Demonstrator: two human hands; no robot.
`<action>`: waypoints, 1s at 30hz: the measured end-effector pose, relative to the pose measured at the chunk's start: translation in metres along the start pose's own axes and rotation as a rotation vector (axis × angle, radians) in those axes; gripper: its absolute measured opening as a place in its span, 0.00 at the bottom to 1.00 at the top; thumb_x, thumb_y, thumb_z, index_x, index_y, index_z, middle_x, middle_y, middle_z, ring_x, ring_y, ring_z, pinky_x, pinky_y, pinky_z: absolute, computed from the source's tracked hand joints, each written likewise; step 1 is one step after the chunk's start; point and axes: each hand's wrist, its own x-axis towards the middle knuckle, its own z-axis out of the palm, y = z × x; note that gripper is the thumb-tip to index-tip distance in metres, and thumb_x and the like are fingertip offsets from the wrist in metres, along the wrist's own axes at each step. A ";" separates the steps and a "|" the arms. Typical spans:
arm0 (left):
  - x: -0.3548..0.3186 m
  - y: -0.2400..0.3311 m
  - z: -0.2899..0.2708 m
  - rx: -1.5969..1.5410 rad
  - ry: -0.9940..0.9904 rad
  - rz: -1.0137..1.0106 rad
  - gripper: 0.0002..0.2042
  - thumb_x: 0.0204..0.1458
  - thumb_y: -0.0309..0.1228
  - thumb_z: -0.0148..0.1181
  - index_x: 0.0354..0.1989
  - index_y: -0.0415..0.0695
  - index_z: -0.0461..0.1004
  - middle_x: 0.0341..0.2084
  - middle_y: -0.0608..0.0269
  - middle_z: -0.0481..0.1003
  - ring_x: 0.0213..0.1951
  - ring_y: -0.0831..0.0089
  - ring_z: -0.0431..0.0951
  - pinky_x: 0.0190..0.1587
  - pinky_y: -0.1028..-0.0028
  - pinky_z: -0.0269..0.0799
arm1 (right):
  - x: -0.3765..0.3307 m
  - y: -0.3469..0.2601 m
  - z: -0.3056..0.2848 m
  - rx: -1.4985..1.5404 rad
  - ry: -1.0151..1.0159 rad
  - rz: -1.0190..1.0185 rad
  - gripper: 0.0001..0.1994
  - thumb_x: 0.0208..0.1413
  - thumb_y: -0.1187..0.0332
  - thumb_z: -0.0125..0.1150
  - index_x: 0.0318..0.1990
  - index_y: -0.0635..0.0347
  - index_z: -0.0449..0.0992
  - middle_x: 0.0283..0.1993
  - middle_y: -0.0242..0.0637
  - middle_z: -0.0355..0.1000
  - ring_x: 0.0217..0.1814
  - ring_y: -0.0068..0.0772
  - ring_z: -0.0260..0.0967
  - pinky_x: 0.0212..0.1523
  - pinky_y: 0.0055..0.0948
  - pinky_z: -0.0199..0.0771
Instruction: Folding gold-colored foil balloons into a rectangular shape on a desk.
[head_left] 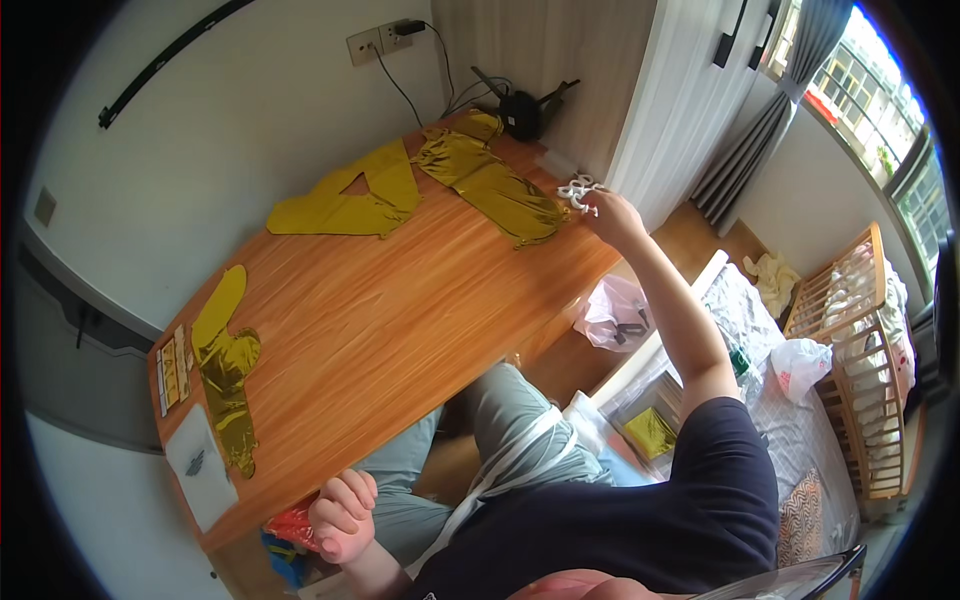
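Seen from the head camera, the right hand [612, 215] is stretched far out over the far right edge of the long orange-brown wooden table [400, 320], its fingers pinched together on a small white curly plastic piece [577, 190], which hangs just past the tabletop's corner edge and right beside the end of a flat, crinkled gold foil balloon [490, 180] lying deflated along the far side. A second gold foil balloon shaped like a triangle with a hole [350, 195] lies just left of it, near the wall edge, the two almost touching at their upper ends. The left hand [342, 515] is curled into a loose fist below the near edge of the table, close to the person's lap; whether it grips anything cannot be told. At the left end of the table a third long gold foil balloon [225, 370] lies near the edge, with a strip of small yellow cards [172, 368] beside it and a flat clear plastic packet [200, 465] at the near corner. The broad middle of the tabletop between these things is bare wood. Off the table's right edge, on the floor, sits a translucent plastic bag [612, 312], and further right a wooden slatted cot [870, 360] stands by the window
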 end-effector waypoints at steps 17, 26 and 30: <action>0.259 -0.256 0.099 1.111 -0.695 -0.030 0.16 0.58 0.32 0.63 0.55 0.47 0.78 0.53 0.57 0.77 0.59 0.57 0.72 0.64 0.59 0.66 | -0.037 0.017 0.047 0.112 0.456 -0.125 0.17 0.54 0.74 0.61 0.52 0.55 0.78 0.51 0.39 0.77 0.59 0.46 0.71 0.60 0.46 0.69; 0.307 -0.398 0.133 1.471 -0.786 0.079 0.24 0.58 0.37 0.62 0.65 0.59 0.69 0.62 0.62 0.68 0.66 0.56 0.64 0.67 0.52 0.60 | -0.036 0.017 0.052 0.029 0.494 -0.142 0.12 0.57 0.72 0.57 0.48 0.50 0.77 0.46 0.30 0.76 0.52 0.37 0.72 0.55 0.40 0.69; 0.305 -0.406 0.147 1.499 -0.771 0.027 0.17 0.60 0.38 0.59 0.57 0.55 0.73 0.58 0.60 0.71 0.63 0.56 0.66 0.68 0.52 0.57 | -0.037 0.024 0.051 0.037 0.483 -0.124 0.12 0.57 0.72 0.57 0.48 0.50 0.77 0.45 0.29 0.76 0.52 0.36 0.71 0.53 0.39 0.68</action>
